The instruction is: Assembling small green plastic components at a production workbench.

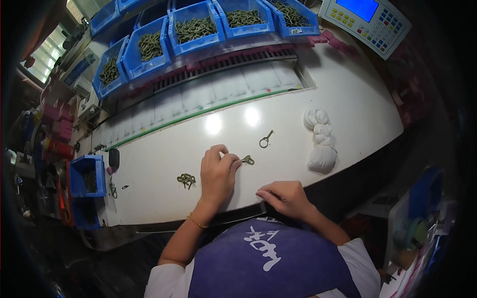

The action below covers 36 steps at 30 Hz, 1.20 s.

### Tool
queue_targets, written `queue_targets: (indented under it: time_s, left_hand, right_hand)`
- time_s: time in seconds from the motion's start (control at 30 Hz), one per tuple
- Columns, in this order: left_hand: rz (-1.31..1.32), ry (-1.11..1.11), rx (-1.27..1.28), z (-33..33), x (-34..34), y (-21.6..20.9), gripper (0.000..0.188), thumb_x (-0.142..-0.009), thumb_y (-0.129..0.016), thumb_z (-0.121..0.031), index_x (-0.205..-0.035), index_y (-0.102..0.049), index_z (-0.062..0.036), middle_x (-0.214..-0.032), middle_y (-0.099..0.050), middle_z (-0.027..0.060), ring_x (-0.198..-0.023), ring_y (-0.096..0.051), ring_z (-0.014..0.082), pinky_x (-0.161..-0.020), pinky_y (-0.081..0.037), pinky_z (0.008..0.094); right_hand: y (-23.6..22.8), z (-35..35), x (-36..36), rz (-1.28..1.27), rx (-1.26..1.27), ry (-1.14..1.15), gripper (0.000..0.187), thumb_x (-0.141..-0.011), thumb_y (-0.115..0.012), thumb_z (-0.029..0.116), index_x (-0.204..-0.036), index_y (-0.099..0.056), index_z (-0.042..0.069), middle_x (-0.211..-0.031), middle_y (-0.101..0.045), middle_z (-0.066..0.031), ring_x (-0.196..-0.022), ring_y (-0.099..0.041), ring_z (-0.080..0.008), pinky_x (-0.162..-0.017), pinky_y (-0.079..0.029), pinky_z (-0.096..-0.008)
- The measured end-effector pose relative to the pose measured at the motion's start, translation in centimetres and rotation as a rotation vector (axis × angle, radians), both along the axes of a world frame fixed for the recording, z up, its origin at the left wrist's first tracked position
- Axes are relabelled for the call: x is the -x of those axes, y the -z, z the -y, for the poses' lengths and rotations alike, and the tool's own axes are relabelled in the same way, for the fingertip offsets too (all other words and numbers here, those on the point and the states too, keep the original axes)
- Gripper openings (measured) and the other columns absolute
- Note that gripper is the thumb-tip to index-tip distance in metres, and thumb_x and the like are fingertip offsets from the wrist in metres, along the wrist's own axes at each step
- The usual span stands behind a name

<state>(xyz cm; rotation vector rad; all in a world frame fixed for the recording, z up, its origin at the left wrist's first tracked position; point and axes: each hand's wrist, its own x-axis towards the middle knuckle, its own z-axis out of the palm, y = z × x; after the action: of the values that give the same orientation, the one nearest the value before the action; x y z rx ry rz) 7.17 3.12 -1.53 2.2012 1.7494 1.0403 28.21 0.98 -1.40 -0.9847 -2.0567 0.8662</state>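
- Nearest is a purple apron (223, 270), worn by the person at work and filling the near middle.
- Beyond it spreads the white table (357, 114), its near edge close against the person.
- Along the far side stands a row of blue bins (200, 46), heaped with dull green pieces.
- Over to the right lies a knotted white cloth bundle (322, 155), stretched near to far.
- Left hand (217, 171): over the table's middle, thumb and forefinger seemingly pinching the stem of an olive fitting (249, 160). To handle it well, I'd say, keep that pinch light, leave the looped end free and in sight, and turn it with the fingertips rather than the wrist.
- Right hand (285, 197): loosely curled at the near edge; whether anything is inside it, I can't tell. Brought closer, it could steady the loop, in my judgement.
- Left of the left hand sits a small tangled pile (187, 180), too jumbled to show one direction.
- That olive fitting is just right of the left fingertips: loop to the right, stem to the left, long axis roughly left to right.
- Farther off and rightward, a loose fitting (264, 143) lies untouched: ring toward near left, stem toward far right, long axis slanting between.
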Motion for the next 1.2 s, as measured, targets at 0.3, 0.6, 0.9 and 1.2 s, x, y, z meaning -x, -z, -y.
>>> queue_targets:
  time_s: [0.3,0.6,0.9,1.2]
  left_hand:
    - [0.938,0.005,0.426,2.4,-3.0,-2.7,0.017,-0.093,-0.065,-0.018,-0.089,-0.059,-0.0025,-0.096,-0.043,0.0009,-0.076,-0.043,0.007,-0.068,-0.038,0.0215]
    - [0.926,0.005,0.35,3.3,-1.8,-4.6,0.014,-0.093,-0.066,-0.016,-0.089,-0.061,-0.0037,-0.1,-0.044,0.0035,-0.077,-0.044,0.0066,-0.069,-0.039,0.0211]
    - [0.984,0.004,0.369,3.9,-0.6,-4.8,0.012,-0.093,-0.065,-0.013,-0.088,-0.061,-0.0028,-0.101,-0.044,0.0029,-0.081,-0.045,0.0065,-0.074,-0.04,0.0209]
    - [0.701,-0.108,0.237,3.9,1.8,-5.3,0.01,-0.088,-0.07,-0.01,-0.085,-0.062,-0.0044,-0.099,-0.044,0.0035,-0.083,-0.044,0.0094,-0.072,-0.04,0.0232]
  right_hand:
    - [-0.9,-2.3,0.9,-0.39,0.37,0.106,0.016,-0.092,-0.066,0.011,-0.101,-0.07,-0.002,-0.088,-0.071,-0.0099,-0.07,-0.062,-0.0101,-0.062,-0.049,-0.0248]
    - [-1.4,-2.4,2.6,-0.418,0.385,0.087,0.017,-0.093,-0.064,0.008,-0.104,-0.07,-0.002,-0.078,-0.066,-0.0072,-0.067,-0.059,-0.0097,-0.062,-0.048,-0.0244]
    - [-0.2,-4.8,3.7,0.107,-0.329,0.202,0.029,-0.078,-0.072,0.007,-0.106,-0.066,0.005,-0.105,-0.061,-0.0086,-0.1,-0.052,-0.0301,-0.084,-0.045,-0.0384]
    - [1.4,-6.5,7.0,0.21,-0.338,0.089,0.019,-0.078,-0.07,0.009,-0.096,-0.065,0.006,-0.107,-0.06,-0.0072,-0.105,-0.052,-0.0305,-0.089,-0.042,-0.0414]
